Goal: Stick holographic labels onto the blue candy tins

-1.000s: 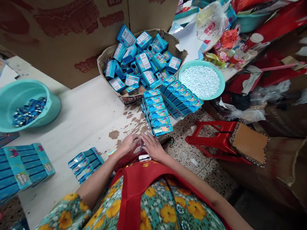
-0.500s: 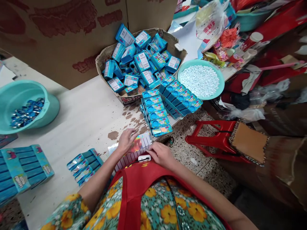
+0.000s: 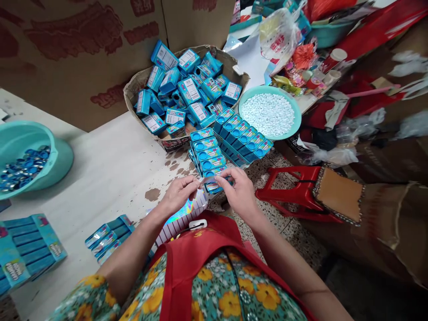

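My left hand (image 3: 179,194) and my right hand (image 3: 238,191) pinch the two ends of a small shiny sticker strip (image 3: 208,179). The strip is stretched over the near end of a row of blue tins (image 3: 209,154), whose lids have round recesses; whether it touches the nearest tin I cannot tell. Under my left hand lies a holographic sticker sheet (image 3: 183,218) with rows of narrow strips, at the table edge against my apron. A second row of blue tins (image 3: 245,137) stands beside the first.
Behind the rows sits a cut-down carton (image 3: 132,87) heaped with blue tins. A basin of white pellets (image 3: 267,113) is right of it. A teal tub (image 3: 62,151) with small caps and packed tins (image 3: 110,238) are leftward. A red stool (image 3: 284,189) stands on the right.
My right hand has come up from the sheet's edge with a strip. My left hand has moved right and forward to grip its other end over the tins.
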The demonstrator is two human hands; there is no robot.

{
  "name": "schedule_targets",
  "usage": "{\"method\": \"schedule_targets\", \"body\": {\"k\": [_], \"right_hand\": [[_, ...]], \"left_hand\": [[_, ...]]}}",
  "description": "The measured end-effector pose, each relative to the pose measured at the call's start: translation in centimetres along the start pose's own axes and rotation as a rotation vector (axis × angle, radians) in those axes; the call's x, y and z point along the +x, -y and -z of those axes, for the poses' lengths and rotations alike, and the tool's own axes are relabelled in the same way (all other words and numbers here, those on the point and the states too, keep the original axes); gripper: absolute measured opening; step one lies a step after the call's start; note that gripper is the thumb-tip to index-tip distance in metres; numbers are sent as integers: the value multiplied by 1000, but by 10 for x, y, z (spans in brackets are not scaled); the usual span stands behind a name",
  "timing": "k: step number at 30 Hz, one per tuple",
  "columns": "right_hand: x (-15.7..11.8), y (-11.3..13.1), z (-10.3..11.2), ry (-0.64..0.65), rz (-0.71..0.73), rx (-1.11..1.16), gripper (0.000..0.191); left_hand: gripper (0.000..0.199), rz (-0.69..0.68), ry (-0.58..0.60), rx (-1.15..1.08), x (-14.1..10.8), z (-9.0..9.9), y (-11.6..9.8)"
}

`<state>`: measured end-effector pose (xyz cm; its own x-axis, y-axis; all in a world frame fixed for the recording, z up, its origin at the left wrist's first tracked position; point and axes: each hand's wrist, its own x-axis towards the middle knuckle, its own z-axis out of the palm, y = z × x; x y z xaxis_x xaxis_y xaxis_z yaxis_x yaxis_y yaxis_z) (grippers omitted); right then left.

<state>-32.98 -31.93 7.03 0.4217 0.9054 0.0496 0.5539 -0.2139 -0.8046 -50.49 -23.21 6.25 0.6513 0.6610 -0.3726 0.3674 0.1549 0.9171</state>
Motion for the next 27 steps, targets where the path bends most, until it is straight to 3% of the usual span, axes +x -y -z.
{"method": "schedule_targets", "body": {"k": [6, 9, 12, 14, 17, 19, 22, 24, 27], "right_hand": [[19, -16, -10, -50, 45, -168, 12], [27, -31, -20, -102, -47, -119, 18], [30, -42, -26, -103, -166, 24, 32], [29, -45, -28, -102, -155, 51, 28], [25, -44, -29, -141, -101, 3, 20], [24, -43, -29, -147, -87, -14, 18], [25, -41, -29, -140, -59, -71, 15], [23, -38, -26, -161, -35, -111, 15], [6, -28, -22, -306, 52, -126, 24]], "left_hand": [[24, 50, -204, -32, 14, -24, 22], [25, 132, -194, -126, 26, -34, 29], [26, 193, -70, -152, 40, -29, 30], [23, 210, 1, 26, 48, -18, 30], [14, 136, -105, 372, 52, -8, 30], [15, 54, -178, 409, 51, -13, 31], [25, 32, -156, 438, 48, -25, 36], [29, 80, -141, 596, 45, -25, 47], [41, 161, -153, 788, 37, -6, 78]]}}
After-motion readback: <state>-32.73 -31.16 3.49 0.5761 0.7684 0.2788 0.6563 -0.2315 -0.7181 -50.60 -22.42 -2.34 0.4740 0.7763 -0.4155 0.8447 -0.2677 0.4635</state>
